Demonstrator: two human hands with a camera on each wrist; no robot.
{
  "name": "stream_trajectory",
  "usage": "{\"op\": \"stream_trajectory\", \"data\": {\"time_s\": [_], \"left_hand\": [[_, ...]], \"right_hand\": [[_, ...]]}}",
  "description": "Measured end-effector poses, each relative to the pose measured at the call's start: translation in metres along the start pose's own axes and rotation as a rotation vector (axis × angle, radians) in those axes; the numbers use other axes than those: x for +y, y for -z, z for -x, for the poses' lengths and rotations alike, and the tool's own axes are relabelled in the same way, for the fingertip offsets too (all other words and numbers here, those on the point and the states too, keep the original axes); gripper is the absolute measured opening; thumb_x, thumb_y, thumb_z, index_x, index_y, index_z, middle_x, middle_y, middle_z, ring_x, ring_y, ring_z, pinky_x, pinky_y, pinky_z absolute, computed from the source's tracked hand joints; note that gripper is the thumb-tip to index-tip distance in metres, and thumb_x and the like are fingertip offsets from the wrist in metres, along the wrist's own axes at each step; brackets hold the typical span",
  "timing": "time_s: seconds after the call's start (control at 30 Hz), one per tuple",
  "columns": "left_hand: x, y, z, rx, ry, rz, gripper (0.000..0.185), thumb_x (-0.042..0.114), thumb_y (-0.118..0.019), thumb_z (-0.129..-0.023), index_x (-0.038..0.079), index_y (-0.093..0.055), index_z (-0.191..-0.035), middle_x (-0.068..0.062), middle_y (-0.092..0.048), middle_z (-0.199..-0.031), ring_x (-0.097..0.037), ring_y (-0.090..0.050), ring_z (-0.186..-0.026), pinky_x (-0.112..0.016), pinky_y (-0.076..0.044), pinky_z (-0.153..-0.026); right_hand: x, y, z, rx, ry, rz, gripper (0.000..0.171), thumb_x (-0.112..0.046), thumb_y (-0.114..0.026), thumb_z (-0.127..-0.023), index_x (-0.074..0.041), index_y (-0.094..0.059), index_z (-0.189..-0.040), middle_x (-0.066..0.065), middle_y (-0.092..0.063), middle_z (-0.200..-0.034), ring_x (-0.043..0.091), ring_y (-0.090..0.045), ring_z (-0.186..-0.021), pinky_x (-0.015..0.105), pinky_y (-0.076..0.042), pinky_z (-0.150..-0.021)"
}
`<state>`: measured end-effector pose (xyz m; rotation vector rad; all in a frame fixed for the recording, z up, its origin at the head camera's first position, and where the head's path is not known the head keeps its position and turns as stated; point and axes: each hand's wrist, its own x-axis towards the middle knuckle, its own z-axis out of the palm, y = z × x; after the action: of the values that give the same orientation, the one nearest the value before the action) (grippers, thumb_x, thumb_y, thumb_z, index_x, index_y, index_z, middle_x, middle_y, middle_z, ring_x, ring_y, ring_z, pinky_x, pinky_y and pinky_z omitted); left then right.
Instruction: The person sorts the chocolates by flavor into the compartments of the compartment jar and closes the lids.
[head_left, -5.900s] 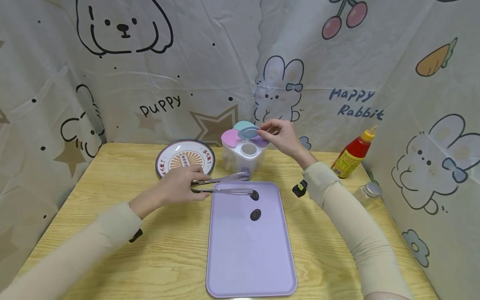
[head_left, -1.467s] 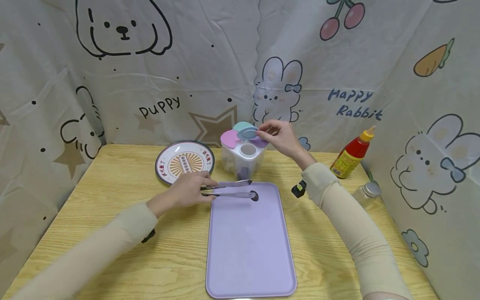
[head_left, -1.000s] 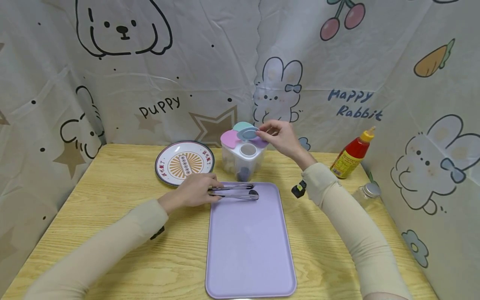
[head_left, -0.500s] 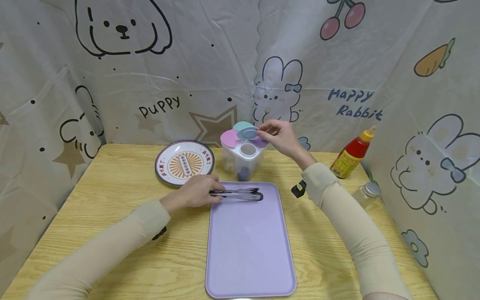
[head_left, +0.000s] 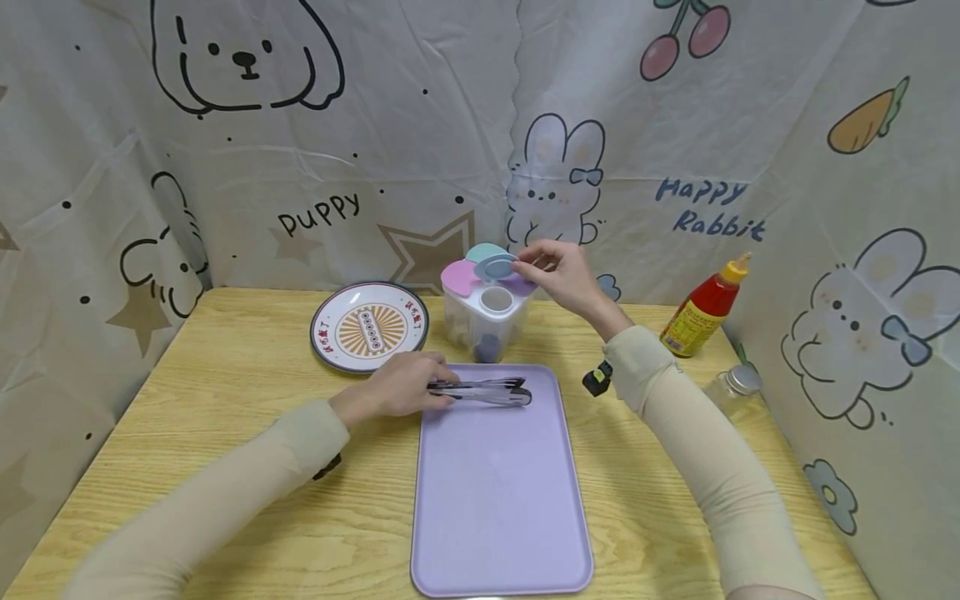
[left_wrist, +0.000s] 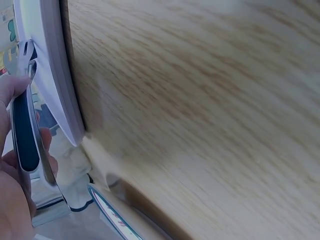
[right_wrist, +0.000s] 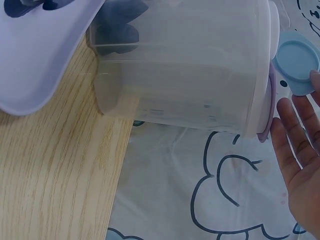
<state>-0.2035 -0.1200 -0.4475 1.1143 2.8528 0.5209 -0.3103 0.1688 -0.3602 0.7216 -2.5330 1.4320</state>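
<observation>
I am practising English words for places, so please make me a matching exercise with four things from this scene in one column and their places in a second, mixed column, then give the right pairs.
Things:
1. tongs
2. patterned plate
3. red sauce bottle
4. blue flap lid

Places:
A. at the right edge of the wooden table, near the curtain
B. held by the left hand, tips over the far end of the purple tray
C. on top of the clear container, at the fingers of the right hand
D. on the table, left of the clear container

Pairs: 1-B, 2-D, 3-A, 4-C
</observation>
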Motion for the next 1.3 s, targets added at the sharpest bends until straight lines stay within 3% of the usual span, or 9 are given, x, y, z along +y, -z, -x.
{"op": "stream_trajectory", "data": {"time_s": [0.33,0.57,0.87,1.2,1.3], "left_hand": [[0.002,-0.001,-0.003,-0.026,-0.004,-0.008,0.030,0.034,-0.080,-0.091,0.021,-0.082,-0.118,0.001,-0.070,-0.100,-0.010,-0.058,-0.079,-0.032,-0.052,-0.072],[0.000,0.008,0.006,0.036,0.015,0.008,0.028,0.032,-0.082,-0.089,0.020,-0.083,-0.115,0.003,-0.071,-0.101,-0.009,-0.060,-0.079,-0.030,-0.052,-0.069],[0.000,0.044,0.019,0.166,0.070,0.078,0.026,0.026,-0.085,-0.088,0.019,-0.084,-0.113,0.004,-0.069,-0.097,-0.008,-0.057,-0.078,-0.026,-0.046,-0.067],[-0.005,0.087,0.022,0.332,-0.021,0.031,0.021,0.018,-0.084,-0.088,0.012,-0.084,-0.108,-0.001,-0.072,-0.097,-0.010,-0.056,-0.074,-0.029,-0.045,-0.065],[-0.007,0.096,0.020,0.346,-0.026,0.018,0.020,0.018,-0.084,-0.088,0.012,-0.084,-0.108,0.000,-0.071,-0.095,-0.010,-0.054,-0.069,-0.027,-0.043,-0.062]], "right_hand": [[0.000,0.000,0.001,-0.002,0.001,0.000,0.020,-0.017,-0.079,-0.096,-0.001,-0.077,-0.106,0.019,-0.077,-0.098,0.008,-0.066,-0.076,0.018,-0.054,-0.066],[-0.001,0.000,0.000,0.004,-0.006,0.004,0.019,-0.017,-0.079,-0.095,-0.001,-0.077,-0.106,0.017,-0.077,-0.098,0.008,-0.067,-0.076,0.019,-0.054,-0.068],[-0.002,0.000,0.000,0.006,-0.016,0.004,0.018,-0.016,-0.079,-0.095,-0.002,-0.077,-0.106,0.017,-0.077,-0.098,0.009,-0.067,-0.077,0.020,-0.054,-0.069],[-0.002,-0.001,0.000,0.006,-0.008,0.012,0.019,-0.018,-0.079,-0.096,-0.002,-0.077,-0.107,0.018,-0.077,-0.099,0.008,-0.066,-0.077,0.020,-0.053,-0.069],[-0.002,-0.001,0.000,0.008,-0.018,0.008,0.019,-0.018,-0.079,-0.095,-0.002,-0.077,-0.107,0.017,-0.077,-0.099,0.008,-0.067,-0.077,0.020,-0.054,-0.070]]}}
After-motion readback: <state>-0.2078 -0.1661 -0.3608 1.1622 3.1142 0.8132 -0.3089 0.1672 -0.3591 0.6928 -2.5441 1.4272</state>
